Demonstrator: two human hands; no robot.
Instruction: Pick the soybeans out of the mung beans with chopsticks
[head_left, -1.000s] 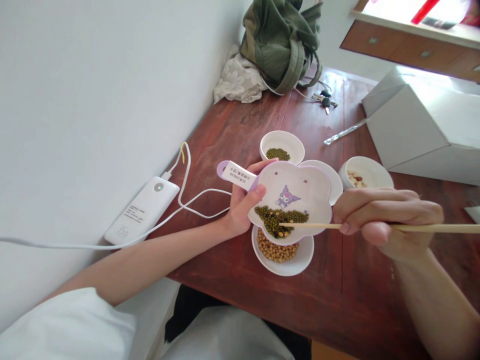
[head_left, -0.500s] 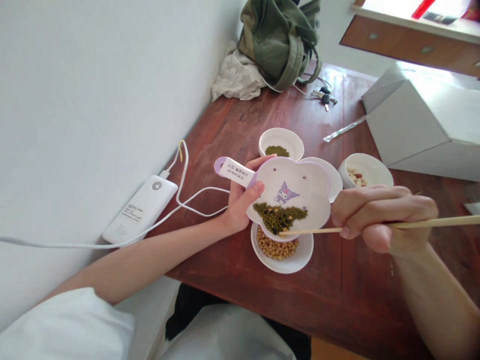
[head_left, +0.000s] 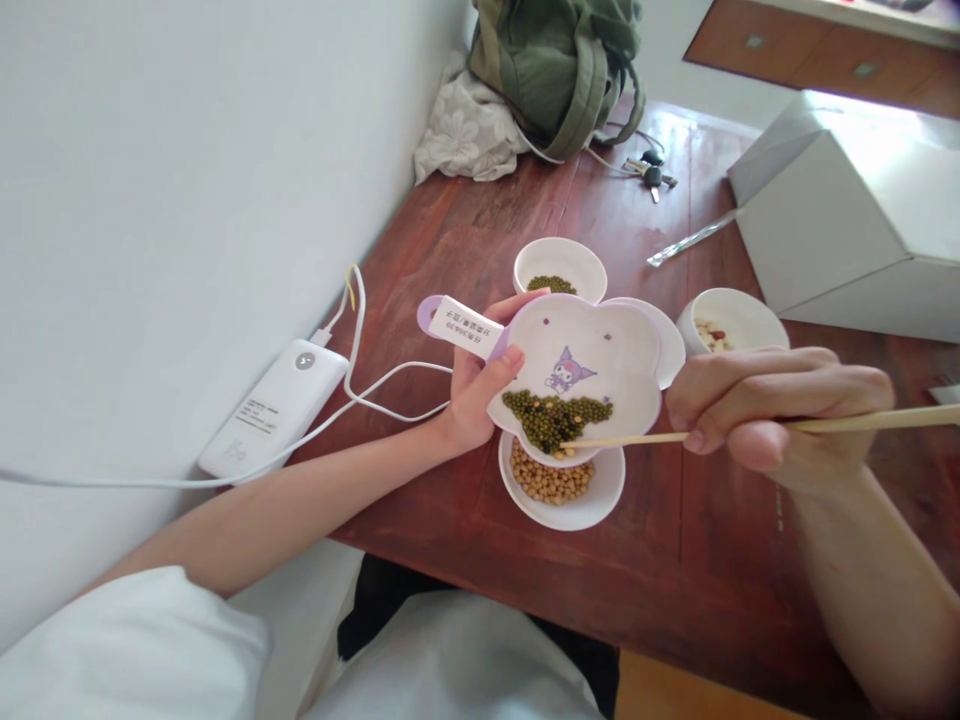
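Note:
My left hand grips a white, lilac-rimmed flower-shaped dish by its labelled handle side, thumb on the rim. The dish is tilted, and mung beans mixed with some black and yellow beans lie along its lower edge. Between the closed fingers of my right hand are light wooden chopsticks, whose tips touch the beans at that edge. Directly below the dish is a white bowl of soybeans. Behind it, another white bowl contains mung beans.
A white bowl with nuts stands beyond my right hand, near a large white box. A power bank with a white cable lies left by the wall. Keys and a green bag are at the back.
The whole view has shifted slightly, so most things sit a little higher. Yellow beans now show by the chopstick tips at the dish's lower edge. Both hands keep their holds.

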